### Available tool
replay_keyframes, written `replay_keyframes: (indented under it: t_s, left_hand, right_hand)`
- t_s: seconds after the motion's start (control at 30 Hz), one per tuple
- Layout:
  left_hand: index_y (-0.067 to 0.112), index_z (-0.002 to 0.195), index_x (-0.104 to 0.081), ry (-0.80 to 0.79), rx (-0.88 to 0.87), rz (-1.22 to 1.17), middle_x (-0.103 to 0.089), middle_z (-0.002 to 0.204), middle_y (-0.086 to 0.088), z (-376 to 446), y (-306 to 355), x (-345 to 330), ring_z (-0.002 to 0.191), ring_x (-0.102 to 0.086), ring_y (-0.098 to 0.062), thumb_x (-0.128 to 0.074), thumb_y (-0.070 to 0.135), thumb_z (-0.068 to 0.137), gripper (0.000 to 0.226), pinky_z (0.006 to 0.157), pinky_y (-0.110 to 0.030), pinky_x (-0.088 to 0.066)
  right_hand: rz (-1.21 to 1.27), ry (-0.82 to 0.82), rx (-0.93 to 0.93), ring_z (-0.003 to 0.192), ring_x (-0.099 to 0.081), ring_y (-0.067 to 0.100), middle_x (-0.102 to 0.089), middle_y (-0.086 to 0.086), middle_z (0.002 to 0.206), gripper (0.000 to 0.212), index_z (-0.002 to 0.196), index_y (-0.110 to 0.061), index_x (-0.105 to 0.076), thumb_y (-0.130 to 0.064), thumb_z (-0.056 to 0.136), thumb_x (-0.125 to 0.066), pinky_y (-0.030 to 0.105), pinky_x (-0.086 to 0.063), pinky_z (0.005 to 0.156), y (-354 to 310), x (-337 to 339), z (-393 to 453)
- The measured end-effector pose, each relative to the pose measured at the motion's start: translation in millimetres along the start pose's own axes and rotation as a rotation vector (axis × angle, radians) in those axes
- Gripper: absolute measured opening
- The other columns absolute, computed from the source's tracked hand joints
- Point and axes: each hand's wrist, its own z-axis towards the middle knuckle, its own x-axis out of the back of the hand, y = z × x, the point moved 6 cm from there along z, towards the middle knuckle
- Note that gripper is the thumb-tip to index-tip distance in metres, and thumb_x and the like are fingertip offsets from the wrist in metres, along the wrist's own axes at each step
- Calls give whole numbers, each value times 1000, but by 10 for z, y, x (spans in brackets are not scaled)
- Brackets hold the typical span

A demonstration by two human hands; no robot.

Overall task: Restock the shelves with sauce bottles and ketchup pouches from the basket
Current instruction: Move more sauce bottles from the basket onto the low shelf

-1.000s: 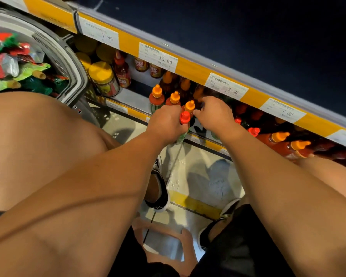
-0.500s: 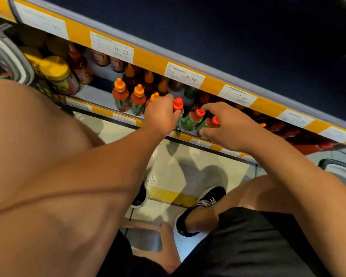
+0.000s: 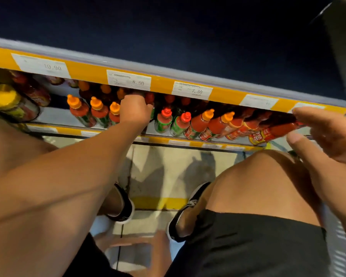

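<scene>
Now left hand [image 3: 135,110] among bottles [image 3: 164,120] at shelf edge [image 3: 162,139].

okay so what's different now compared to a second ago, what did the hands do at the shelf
The right hand let go of the red-capped bottles it was setting down and pulled back to the right, off the shelf, fingers spread and empty. The two red-capped bottles now stand free in the front row. The left hand stayed in among the bottles beside the orange-capped bottles; what it holds is hidden. The view also swung right, so the basket is out of sight.
</scene>
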Motion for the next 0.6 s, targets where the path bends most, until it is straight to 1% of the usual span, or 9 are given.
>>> replay_keyframes:
  t_s: [0.07, 0.17, 0.27, 0.37, 0.43, 0.5, 0.53, 0.57, 0.6]
  left_hand:
    - [9, 60, -45, -16, 19, -9, -48, 58, -6, 56, -12, -79, 74, -64, -40, -67, 23, 90, 40, 63, -37, -40]
    - [5, 78, -57, -68, 60, -52, -59, 73, -14, 113, -29, -214, 79, -65, -40, -68, 19, 90, 22, 67, -38, -43]
    - [0, 77, -62, -115, 75, -18, -63, 78, -18, 140, -82, -337, 92, -68, -41, -69, 27, 94, 32, 71, -38, -41]
    - [-6, 75, -65, -135, 54, -3, -68, 82, -28, 147, -65, -393, 94, -67, -44, -66, 29, 97, 41, 76, -42, -46]
    - [-9, 72, -64, -144, 99, -61, -65, 74, -30, 134, -84, -402, 87, -68, -46, -70, 36, 96, 51, 76, -47, -51]
    - [-7, 59, -55, -160, 149, -110, -53, 57, -23, 117, -137, -394, 68, -65, -47, -74, 41, 93, 61, 66, -51, -51]
    - [-7, 59, -54, -162, 171, -145, -51, 54, -19, 105, -166, -384, 57, -60, -42, -76, 40, 91, 61, 60, -49, -48]
    - [-7, 62, -56, -163, 193, -192, -51, 54, -17, 80, -181, -374, 51, -53, -35, -77, 37, 91, 57, 56, -47, -44]
    - [-7, 66, -58, -161, 203, -220, -52, 56, -16, 52, -180, -353, 51, -49, -28, -78, 32, 90, 50, 55, -44, -41]
  right_hand:
    - [32, 23, -19, 131, -58, 12, -62, -11, 140, 64, 148, -30, -53, -57, 93, -69, 24, -47, 101, 95, 35, -117]
    - [28, 76, -48, 129, -59, 9, -63, -14, 137, 60, 145, -32, -56, -60, 93, -66, 22, -45, 102, 149, 153, -287]
    - [85, 129, -106, 127, -60, 7, -66, -17, 133, 50, 139, -33, -61, -52, 93, -68, 23, -45, 104, 197, 296, -474]
    - [109, 175, -168, 124, -61, 4, -67, -19, 129, 40, 131, -34, -65, -35, 91, -72, 24, -45, 106, 283, 420, -672]
    - [103, 187, -216, 124, -60, 1, -67, -21, 129, 38, 130, -34, -66, -29, 92, -74, 25, -45, 106, 363, 469, -803]
    - [115, 191, -267, 125, -59, -1, -66, -22, 129, 40, 129, -36, -65, -28, 91, -73, 28, -48, 106, 454, 498, -935]
    - [123, 192, -279, 125, -58, -1, -66, -22, 129, 40, 129, -37, -65, -28, 91, -73, 30, -48, 107, 499, 510, -999]
    - [121, 193, -286, 126, -58, -1, -65, -23, 129, 40, 130, -37, -64, -28, 91, -72, 31, -46, 107, 545, 519, -1063]
    - [112, 194, -292, 126, -57, -1, -65, -23, 129, 41, 130, -37, -64, -29, 92, -72, 31, -44, 108, 592, 527, -1125]
